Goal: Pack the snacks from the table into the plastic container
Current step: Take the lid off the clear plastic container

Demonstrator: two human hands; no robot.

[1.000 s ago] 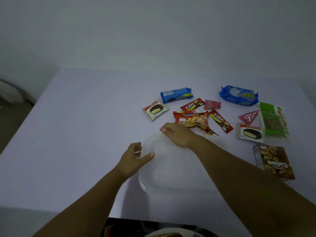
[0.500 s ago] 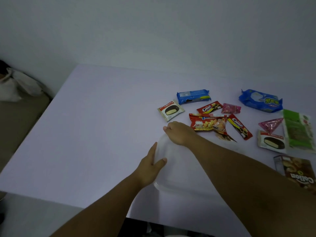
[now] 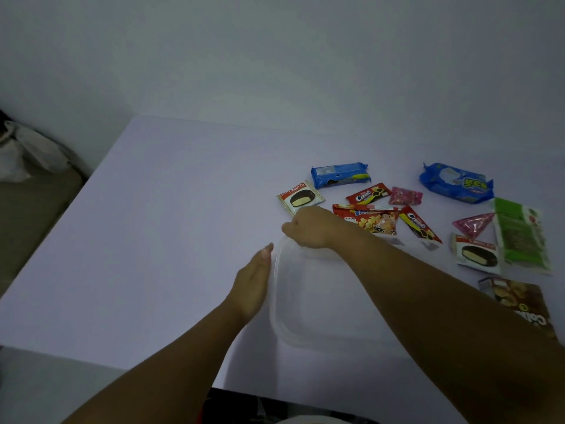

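A clear plastic container (image 3: 308, 304) with its lid on lies on the table's near side. My left hand (image 3: 253, 278) rests flat against its left edge, fingers extended. My right hand (image 3: 308, 228) is curled over the container's far left corner, gripping the lid's rim. Behind the container lie snacks: a Choco Pie packet (image 3: 301, 197), a blue biscuit pack (image 3: 339, 174), a red popcorn bag (image 3: 368, 221), two red Oreo packets (image 3: 368, 194), a pink candy bag (image 3: 405, 195), a large blue pack (image 3: 457, 182), a pink triangular packet (image 3: 474, 223), a green pouch (image 3: 521, 237), a second Choco Pie (image 3: 477, 254) and a brown Collon box (image 3: 519, 304).
The pale lilac table (image 3: 171, 215) stands against a white wall. A white bag (image 3: 21, 154) lies on a low surface off the table's left edge. The table's near edge runs just below the container.
My left hand has flattened and slid along the container's left edge. My right hand stays on the far corner. The camera has turned left, shifting everything rightward in view.
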